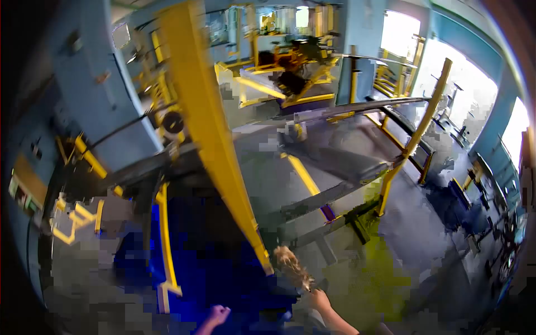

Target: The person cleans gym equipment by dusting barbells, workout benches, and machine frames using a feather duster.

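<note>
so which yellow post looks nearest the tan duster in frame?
The broad slanting post, left of the tan duster in the right hand: its lower end appears beside the duster, while the thinner post at right stands well apart.

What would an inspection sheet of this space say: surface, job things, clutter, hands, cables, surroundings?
Surface: gray floor, blurred and blocky in the picture.
Job's things: fluffy duster beside the lower end of a yellow post; contact unclear.
Clutter: low yellow frame on the floor at left; smaller items too blurred to tell.
Hands: right hand grips the duster; left hand looks curled, contents unclear.
Cables: nothing seen.
Surroundings: blue walls, bright window, gym equipment.
</note>
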The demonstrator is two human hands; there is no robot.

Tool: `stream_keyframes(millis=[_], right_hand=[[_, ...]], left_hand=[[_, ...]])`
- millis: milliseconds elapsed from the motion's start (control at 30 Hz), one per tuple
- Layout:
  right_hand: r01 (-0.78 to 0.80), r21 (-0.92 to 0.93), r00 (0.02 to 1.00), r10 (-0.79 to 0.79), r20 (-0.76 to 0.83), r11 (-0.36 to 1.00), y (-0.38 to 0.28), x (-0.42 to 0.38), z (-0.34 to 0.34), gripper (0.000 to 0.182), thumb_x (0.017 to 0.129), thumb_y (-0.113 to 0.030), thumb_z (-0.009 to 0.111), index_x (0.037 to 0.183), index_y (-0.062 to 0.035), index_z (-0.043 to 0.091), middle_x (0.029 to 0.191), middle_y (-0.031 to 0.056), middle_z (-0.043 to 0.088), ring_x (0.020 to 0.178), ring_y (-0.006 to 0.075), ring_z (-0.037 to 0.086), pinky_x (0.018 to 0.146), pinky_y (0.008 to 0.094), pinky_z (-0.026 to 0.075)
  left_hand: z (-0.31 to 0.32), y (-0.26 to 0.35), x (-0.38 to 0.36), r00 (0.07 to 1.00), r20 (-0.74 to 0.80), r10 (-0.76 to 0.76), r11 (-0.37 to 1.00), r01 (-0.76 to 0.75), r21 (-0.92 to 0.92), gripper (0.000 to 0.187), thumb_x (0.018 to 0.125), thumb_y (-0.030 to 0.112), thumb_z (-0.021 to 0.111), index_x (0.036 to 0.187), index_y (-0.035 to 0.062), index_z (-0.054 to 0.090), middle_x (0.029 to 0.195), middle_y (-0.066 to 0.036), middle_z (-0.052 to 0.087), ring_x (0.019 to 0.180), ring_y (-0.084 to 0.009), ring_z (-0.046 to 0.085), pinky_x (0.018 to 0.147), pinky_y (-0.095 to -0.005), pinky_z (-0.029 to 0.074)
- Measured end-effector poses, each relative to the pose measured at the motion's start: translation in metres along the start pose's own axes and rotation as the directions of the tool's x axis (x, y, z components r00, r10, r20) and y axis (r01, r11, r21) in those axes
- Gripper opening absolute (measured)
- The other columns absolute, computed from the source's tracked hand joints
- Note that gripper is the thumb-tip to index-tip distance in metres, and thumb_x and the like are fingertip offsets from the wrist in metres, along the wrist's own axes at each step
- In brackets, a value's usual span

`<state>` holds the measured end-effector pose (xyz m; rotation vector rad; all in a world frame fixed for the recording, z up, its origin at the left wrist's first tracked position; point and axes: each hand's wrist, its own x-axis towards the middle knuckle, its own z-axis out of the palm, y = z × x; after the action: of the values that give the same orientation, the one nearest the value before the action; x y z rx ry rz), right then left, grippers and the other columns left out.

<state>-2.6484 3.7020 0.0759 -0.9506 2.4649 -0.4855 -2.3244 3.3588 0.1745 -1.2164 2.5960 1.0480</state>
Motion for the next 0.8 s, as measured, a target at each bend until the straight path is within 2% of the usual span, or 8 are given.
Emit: stream_keyframes(millis=[100, 167, 267, 300, 367, 467, 533, 800], right_hand=[[0.099, 0.098, 0.987, -0.11, 0.115, 0.99, -0.123, 0.002, -0.026, 0.026, 0.085, -0.028, 0.057, 0.085, -0.0066, 0.071, 0.098, 0.0208, 0.069, 0.094, 0.0414, 0.065, 0.084, 0.051, 0.052], [0.069, 0.207, 0.993, -0.088, 0.083, 0.976, -0.182, 0.02, -0.007, 0.029, 0.087, -0.03, 0.057, 0.095, -0.0065, 0.072, 0.104, 0.0213, 0.069, 0.097, 0.0408, 0.066, 0.087, 0.0507, 0.051], [0.157, 0.181, 0.965, -0.189, 0.18, 0.971, -0.25, 0.032, -0.02, 0.032, 0.088, -0.03, 0.057, 0.104, -0.0072, 0.071, 0.103, 0.0218, 0.07, 0.098, 0.0407, 0.066, 0.088, 0.0497, 0.052], [0.177, 0.174, 0.96, -0.209, 0.188, 0.969, -0.265, 0.037, -0.023, 0.032, 0.088, -0.03, 0.057, 0.104, -0.0072, 0.071, 0.103, 0.0218, 0.07, 0.098, 0.0407, 0.066, 0.088, 0.0497, 0.052], [0.092, 0.201, 0.954, -0.144, 0.263, 0.975, -0.291, 0.055, -0.029, 0.035, 0.087, -0.031, 0.058, 0.11, -0.008, 0.07, 0.104, 0.0225, 0.069, 0.102, 0.0396, 0.066, 0.09, 0.0482, 0.052], [0.221, 0.003, 0.92, -0.21, 0.331, 0.975, -0.349, 0.074, -0.054, 0.034, 0.089, -0.031, 0.057, 0.11, -0.0078, 0.07, 0.104, 0.0225, 0.069, 0.101, 0.0387, 0.066, 0.091, 0.0475, 0.052], [0.143, 0.081, 0.934, -0.161, 0.319, 0.986, -0.364, 0.097, -0.048, 0.034, 0.09, -0.033, 0.057, 0.108, -0.0074, 0.071, 0.103, 0.0224, 0.07, 0.101, 0.0386, 0.066, 0.09, 0.0471, 0.052], [0.054, 0.097, 0.96, -0.078, 0.27, 0.994, -0.4, 0.224, 0.023, 0.038, 0.09, -0.041, 0.058, 0.098, -0.0064, 0.072, 0.097, 0.0234, 0.07, 0.099, 0.041, 0.066, 0.091, 0.0468, 0.05]], left_hand=[[-0.061, -0.066, -0.061, 0.937, -0.254, -0.24, 0.96, 0.191, -0.204, 0.041, 0.085, 0.032, 0.07, 0.066, -0.0025, 0.059, 0.06, -0.02, 0.057, 0.058, -0.0282, 0.063, 0.056, -0.0414, 0.046], [-0.093, -0.105, -0.09, 0.856, -0.269, -0.441, 0.893, 0.388, -0.23, 0.029, 0.087, 0.027, 0.069, 0.083, -0.0013, 0.063, 0.07, -0.017, 0.063, 0.066, -0.0234, 0.065, 0.061, -0.037, 0.049], [-0.1, -0.12, -0.113, 0.785, -0.308, -0.538, 0.692, 0.202, -0.693, 0.028, 0.091, 0.022, 0.067, 0.11, 0.0024, 0.061, 0.089, -0.012, 0.067, 0.079, -0.0203, 0.065, 0.07, -0.0331, 0.051], [-0.101, -0.119, -0.116, 0.772, -0.315, -0.553, 0.682, 0.201, -0.703, 0.028, 0.091, 0.022, 0.067, 0.11, 0.0024, 0.061, 0.089, -0.012, 0.067, 0.079, -0.0203, 0.065, 0.07, -0.0331, 0.051], [-0.11, -0.105, -0.108, 0.798, -0.288, -0.53, 0.667, 0.182, -0.722, 0.041, 0.094, 0.021, 0.065, 0.129, 0.0061, 0.05, 0.106, -0.009, 0.065, 0.088, -0.019, 0.064, 0.078, -0.0314, 0.053], [-0.126, -0.098, -0.074, 0.832, -0.31, -0.46, 0.635, 0.064, -0.77, 0.042, 0.095, 0.024, 0.065, 0.13, 0.0057, 0.049, 0.109, -0.011, 0.065, 0.092, -0.0176, 0.065, 0.079, -0.0315, 0.053], [-0.136, -0.087, -0.041, 0.841, -0.332, -0.426, 0.601, -0.011, -0.799, 0.042, 0.096, 0.024, 0.064, 0.13, 0.0056, 0.049, 0.11, -0.012, 0.065, 0.094, -0.0172, 0.065, 0.08, -0.0314, 0.053], [-0.205, -0.111, 0.075, 0.892, -0.428, -0.146, 0.658, -0.236, -0.715, 0.015, 0.101, 0.013, 0.049, 0.1, 0.0026, 0.06, 0.091, -0.006, 0.067, 0.082, -0.0127, 0.062, 0.077, -0.0269, 0.051]])
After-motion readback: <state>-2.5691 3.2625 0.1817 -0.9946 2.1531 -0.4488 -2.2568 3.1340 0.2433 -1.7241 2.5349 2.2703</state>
